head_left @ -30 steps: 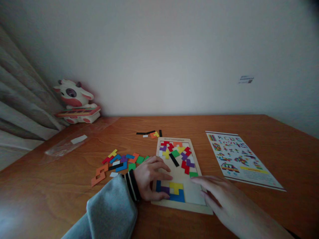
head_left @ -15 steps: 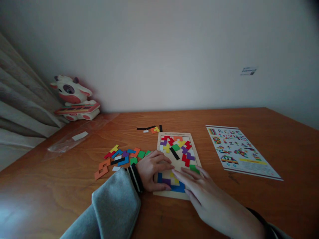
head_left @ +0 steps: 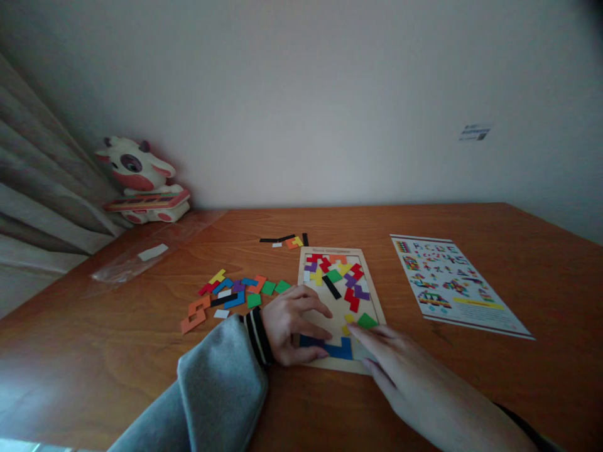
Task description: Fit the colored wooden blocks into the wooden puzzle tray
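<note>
A wooden puzzle board (head_left: 372, 282) lies on the table with coloured flat pieces scattered in it. My left hand (head_left: 296, 323) rests over its lower left part, fingers apart, thumb low by a blue piece (head_left: 346, 349). With fingers stretched out, my right hand (head_left: 396, 355) reaches in from the lower right. Its index fingertip touches or almost covers a small yellow piece (head_left: 348, 319). Close to that fingertip is a green square piece (head_left: 367, 321). Higher up lie a black bar (head_left: 331, 287) and a red piece (head_left: 351, 300). My left hand hides part of the board.
Loose pieces, among them an orange piece (head_left: 193, 321) and a green square (head_left: 254, 300), lie left of the board. Black bars (head_left: 269, 240) are behind it. A printed pattern sheet (head_left: 452, 276) lies right. A plastic bag (head_left: 122, 267) and cow toy (head_left: 141, 182) are at the far left.
My right hand has moved slightly right, and the yellow piece under its fingertip has shifted right and away from me. The purple piece by my left thumb no longer shows plainly.
</note>
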A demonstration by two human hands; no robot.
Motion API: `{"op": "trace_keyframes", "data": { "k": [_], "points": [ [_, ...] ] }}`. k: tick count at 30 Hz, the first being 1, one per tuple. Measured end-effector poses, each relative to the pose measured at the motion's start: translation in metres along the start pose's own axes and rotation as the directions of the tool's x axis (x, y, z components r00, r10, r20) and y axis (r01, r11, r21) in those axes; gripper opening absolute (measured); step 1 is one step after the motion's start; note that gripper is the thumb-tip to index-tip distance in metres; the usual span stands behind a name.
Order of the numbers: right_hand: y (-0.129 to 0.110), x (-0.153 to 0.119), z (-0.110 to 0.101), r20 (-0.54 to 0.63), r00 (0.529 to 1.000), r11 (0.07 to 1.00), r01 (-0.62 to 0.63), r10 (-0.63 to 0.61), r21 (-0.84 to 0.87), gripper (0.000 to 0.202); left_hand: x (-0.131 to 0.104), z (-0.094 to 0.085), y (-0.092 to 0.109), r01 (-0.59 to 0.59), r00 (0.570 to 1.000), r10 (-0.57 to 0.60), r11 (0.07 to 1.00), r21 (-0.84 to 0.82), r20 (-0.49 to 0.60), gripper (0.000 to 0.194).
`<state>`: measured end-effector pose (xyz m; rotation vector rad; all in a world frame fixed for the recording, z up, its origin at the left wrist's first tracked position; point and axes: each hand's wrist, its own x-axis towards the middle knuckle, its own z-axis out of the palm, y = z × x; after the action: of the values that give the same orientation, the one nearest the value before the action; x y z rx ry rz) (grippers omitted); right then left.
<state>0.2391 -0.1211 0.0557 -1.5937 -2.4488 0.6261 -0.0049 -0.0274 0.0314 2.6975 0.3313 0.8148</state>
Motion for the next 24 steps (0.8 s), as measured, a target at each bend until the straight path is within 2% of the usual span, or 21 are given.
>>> {"op": "trace_keyframes", "data": {
  "k": [6,9,12,18,21,24],
  "points": [
    [-0.001,-0.011,-0.001,0.051,0.999,1.0,-0.001,0.001,0.0,0.047,0.002,0.005,0.002,-0.061,0.997,0.061,0.998,0.011,0.046,0.022],
    [0.0,-0.006,-0.009,0.004,0.999,0.999,0.044,-0.044,-0.021,0.045,0.001,0.006,0.001,-0.064,0.997,0.063,0.998,0.022,0.042,0.021],
    [0.002,0.004,-0.013,-0.074,0.996,0.997,0.055,-0.059,-0.062,0.056,0.001,0.007,0.0,-0.067,0.998,0.066,0.998,0.016,0.021,0.021],
    [0.003,0.006,-0.011,-0.026,0.998,0.996,0.063,-0.065,-0.067,0.052,-0.001,0.008,0.0,-0.065,0.997,0.064,0.998,0.02,0.038,0.02],
    [0.009,0.006,-0.01,-0.099,0.991,0.996,0.087,-0.089,-0.029,0.049,0.0,0.006,0.001,-0.061,0.997,0.061,0.998,0.015,0.038,0.021],
    [0.021,0.011,-0.01,-0.191,0.98,0.998,0.049,-0.054,-0.032,0.045,0.002,0.005,0.002,-0.062,0.997,0.062,0.998,0.011,0.044,0.021]
  ]
}}
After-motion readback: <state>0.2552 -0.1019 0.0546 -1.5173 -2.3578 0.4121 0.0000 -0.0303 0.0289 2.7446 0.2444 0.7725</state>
